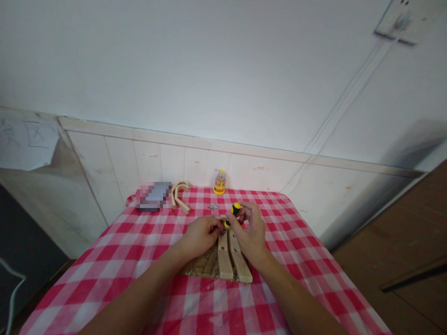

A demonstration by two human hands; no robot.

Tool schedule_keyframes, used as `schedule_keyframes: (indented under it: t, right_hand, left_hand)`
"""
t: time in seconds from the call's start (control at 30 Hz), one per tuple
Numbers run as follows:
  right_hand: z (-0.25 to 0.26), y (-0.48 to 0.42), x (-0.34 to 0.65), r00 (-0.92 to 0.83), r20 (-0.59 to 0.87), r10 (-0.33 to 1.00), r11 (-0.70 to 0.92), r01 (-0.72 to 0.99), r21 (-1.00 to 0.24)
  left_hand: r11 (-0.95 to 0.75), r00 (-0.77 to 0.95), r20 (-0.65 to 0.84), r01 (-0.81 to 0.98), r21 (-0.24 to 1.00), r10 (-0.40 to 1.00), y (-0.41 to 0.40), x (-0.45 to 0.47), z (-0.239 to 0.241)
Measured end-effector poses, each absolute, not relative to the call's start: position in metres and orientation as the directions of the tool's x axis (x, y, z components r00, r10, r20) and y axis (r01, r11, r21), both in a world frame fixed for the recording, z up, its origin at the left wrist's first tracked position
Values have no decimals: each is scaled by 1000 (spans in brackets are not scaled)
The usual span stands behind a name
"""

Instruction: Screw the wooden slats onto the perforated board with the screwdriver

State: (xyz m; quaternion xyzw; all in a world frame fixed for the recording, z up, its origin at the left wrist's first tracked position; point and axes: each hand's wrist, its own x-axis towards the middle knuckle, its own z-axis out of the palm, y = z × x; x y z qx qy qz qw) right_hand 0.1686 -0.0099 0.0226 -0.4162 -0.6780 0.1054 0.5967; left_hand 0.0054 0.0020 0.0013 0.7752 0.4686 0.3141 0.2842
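Note:
My right hand [252,230] grips a yellow and black screwdriver [236,208], which slants down to the left. Close to its tip, my left hand [205,235] has its fingers pinched together; whatever is between them is too small to make out. Under both hands, two pale wooden pieces with bent ends lie side by side, the left piece [225,263] and the right piece [243,267]. Dark holes show along them. Beneath the wood is a flat brown sheet [197,267] with black line markings.
Several small metal pieces [212,206] lie on the red-checked tablecloth [139,260] beyond my hands. Farther back stand a yellow-based clear container [220,184] and curved wooden parts [179,200], with a pixelated dark device [154,197] to their left. A white wall backs the table.

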Motion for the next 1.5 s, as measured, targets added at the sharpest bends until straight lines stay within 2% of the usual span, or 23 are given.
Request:
schedule_keyframes:
  t: [0.27,0.5,0.77,1.5]
  right_hand:
    - [21,-11,168,76,707,703,609,448,-654]
    - [19,-11,168,62,740,670,636,467,-615]
    - [19,-12,171,-34,760,649,664,511,-545]
    - [24,-13,173,13,737,676,646,470,-601]
  left_hand:
    - [-395,357,219,557,731,908,1,6,3]
    - [-408,367,228,549,729,902,2,5,0]
    - [-404,370,218,559,724,903,1,5,2]
    - [-400,366,218,556,729,905,2,6,0]
